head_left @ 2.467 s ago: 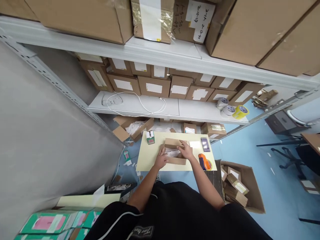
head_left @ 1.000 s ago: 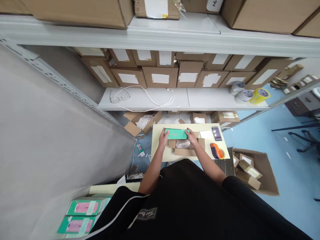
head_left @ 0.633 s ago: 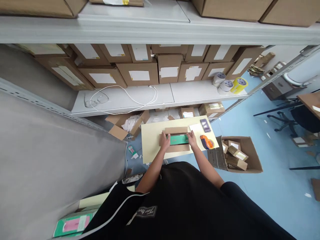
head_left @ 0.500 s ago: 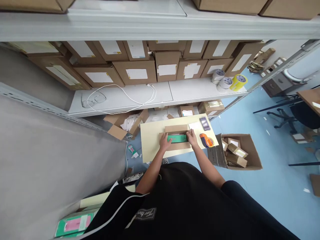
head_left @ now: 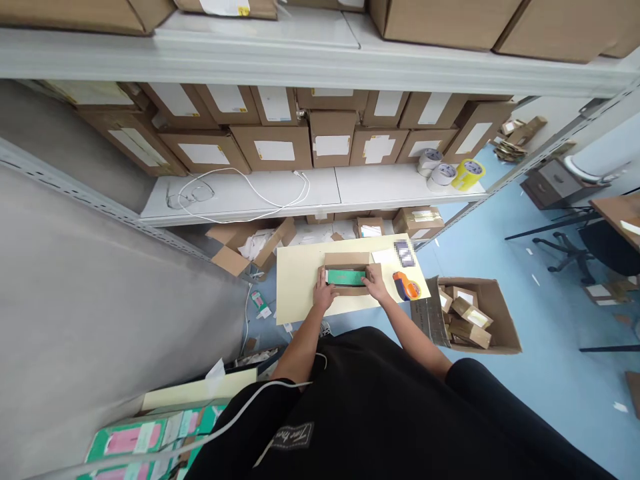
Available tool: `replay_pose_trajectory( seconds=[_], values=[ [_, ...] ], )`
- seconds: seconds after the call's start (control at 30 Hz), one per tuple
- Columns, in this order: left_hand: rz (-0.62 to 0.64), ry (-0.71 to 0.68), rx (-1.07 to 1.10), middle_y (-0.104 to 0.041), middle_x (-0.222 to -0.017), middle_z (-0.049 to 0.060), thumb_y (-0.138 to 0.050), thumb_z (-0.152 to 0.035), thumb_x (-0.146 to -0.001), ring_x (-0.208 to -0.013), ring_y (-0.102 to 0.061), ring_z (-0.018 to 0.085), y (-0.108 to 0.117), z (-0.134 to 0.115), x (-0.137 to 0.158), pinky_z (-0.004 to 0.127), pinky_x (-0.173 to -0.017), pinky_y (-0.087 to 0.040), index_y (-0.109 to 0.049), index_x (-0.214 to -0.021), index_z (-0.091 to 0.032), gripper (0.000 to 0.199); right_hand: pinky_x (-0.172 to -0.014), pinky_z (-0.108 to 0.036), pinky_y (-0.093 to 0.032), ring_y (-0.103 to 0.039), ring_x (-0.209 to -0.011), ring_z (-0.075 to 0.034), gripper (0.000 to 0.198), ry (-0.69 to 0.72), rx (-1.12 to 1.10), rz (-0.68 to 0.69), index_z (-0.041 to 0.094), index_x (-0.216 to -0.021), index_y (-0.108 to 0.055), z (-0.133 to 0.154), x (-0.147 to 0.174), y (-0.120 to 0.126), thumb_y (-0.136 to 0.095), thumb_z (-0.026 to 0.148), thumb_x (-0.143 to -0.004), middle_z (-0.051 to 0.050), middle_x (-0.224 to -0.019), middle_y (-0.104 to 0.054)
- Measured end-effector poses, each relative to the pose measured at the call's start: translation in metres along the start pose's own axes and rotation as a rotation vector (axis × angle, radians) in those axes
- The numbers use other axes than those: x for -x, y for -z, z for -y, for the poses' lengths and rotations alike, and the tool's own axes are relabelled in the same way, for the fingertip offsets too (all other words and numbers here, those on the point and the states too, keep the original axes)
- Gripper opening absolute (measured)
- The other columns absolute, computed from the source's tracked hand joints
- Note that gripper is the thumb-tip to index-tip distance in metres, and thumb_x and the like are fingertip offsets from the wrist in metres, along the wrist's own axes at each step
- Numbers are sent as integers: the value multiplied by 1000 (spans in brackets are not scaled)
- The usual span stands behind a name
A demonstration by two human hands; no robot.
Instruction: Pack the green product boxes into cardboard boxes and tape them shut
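A small open cardboard box [head_left: 347, 258] lies on the cream tabletop [head_left: 295, 287], its flaps folded out. Inside it sits a flat green box [head_left: 345, 277], long side across, with a pale left end. My left hand [head_left: 324, 291] grips the cardboard box's left end, fingers along the wall and thumb at the near side. At the opposite end my right hand [head_left: 375, 284] holds the right wall, its thumb reaching the green box's right end. An orange tape dispenser [head_left: 407, 287] rests right of my right hand, near white paper [head_left: 383, 256] and a dark pixelated item [head_left: 405, 253].
A large carton [head_left: 505, 320] of small parcels stands on the floor at right. Behind the table, a metal shelf [head_left: 280, 187] bears labelled boxes [head_left: 273, 148], tape rolls [head_left: 468, 175] and a white cable [head_left: 235, 170]. Green-and-pink packages [head_left: 127, 440] lie at lower left.
My left thumb has come off the green box's top to the near side. My right thumb has moved onto the green box's right end. The camera view has shifted slightly.
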State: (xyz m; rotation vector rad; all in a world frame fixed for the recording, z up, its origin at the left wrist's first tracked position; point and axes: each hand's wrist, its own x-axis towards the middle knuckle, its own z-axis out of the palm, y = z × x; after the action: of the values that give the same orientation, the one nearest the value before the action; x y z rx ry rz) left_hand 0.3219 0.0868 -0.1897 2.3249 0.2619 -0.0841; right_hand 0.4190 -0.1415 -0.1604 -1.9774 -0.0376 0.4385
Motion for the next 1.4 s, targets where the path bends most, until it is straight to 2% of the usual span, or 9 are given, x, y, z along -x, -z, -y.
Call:
replay_pose_trajectory(
  seconds=[0.07,0.17,0.33,0.5,0.57,0.7,0.9,1.2,1.4],
  values=[
    [-45,38,-15,-23,-175,6,-80,-33,-85,-162,-16,37,-2,-9,9,55,-127,-29,-75,-84,-19,15,-125,-54,-36,-51,-147,-31,67,35,33,63,24,-148,-60,6,2,9,-69,43,-84,-9,-152,-60],
    [-118,72,-52,-22,-176,6,-80,-23,-82,-162,-18,38,-10,-26,34,53,-127,-32,-76,-82,-19,6,-124,-52,-38,-54,-144,-30,62,138,63,145,22,-144,-63,16,9,26,-68,37,-84,-11,-150,-62],
    [-269,51,-82,-11,-178,7,-76,-25,-85,-162,-15,43,-35,-56,89,59,-129,-27,-76,-86,-17,9,-126,-50,-36,-53,-145,-27,56,358,63,178,24,-142,-64,20,35,56,-65,35,-88,-9,-150,-62],
    [-393,184,-97,-16,-177,5,-69,-25,-90,-146,-50,39,-59,-92,157,53,-118,-47,-77,-89,-21,9,-126,-52,-35,-50,-146,-28,48,556,91,261,24,-140,-66,17,70,62,-61,33,-93,-12,-153,-59],
    [-460,243,-105,-21,-176,5,-65,-24,-92,-140,-56,37,-67,-107,191,50,-115,-51,-77,-90,-22,13,-126,-52,-35,-50,-146,-28,47,615,93,326,23,-140,-66,18,88,55,-58,31,-94,-12,-154,-58],
    [-596,325,-119,-27,-174,2,-67,-27,-92,-152,-42,35,-75,-134,265,49,-120,-46,-78,-90,-24,11,-126,-51,-36,-49,-147,-28,46,713,58,481,25,-140,-66,23,133,38,-56,31,-96,-11,-154,-57],
    [-745,446,-179,-17,-177,-2,-68,-29,-91,-159,-29,36,-77,-160,364,50,-124,-40,-79,-89,-23,12,-126,-53,-37,-48,-147,-30,48,808,75,687,25,-141,-66,25,194,22,-58,33,-94,-12,-154,-57],
    [-953,653,-148,-14,-177,-1,-69,-29,-91,-157,-33,36,-90,-157,477,50,-125,-39,-79,-88,-22,13,-127,-56,-34,-45,-150,-32,50,982,146,885,25,-142,-65,26,285,-25,-61,36,-92,-11,-159,-52],
    [-1031,736,-89,-17,-177,1,-70,-26,-90,-155,-36,35,-102,-143,573,47,-122,-41,-79,-88,-21,11,-126,-58,-34,-44,-150,-33,50,1083,192,1035,25,-142,-64,22,391,-86,-59,33,-94,-13,-157,-53]
  ],
)
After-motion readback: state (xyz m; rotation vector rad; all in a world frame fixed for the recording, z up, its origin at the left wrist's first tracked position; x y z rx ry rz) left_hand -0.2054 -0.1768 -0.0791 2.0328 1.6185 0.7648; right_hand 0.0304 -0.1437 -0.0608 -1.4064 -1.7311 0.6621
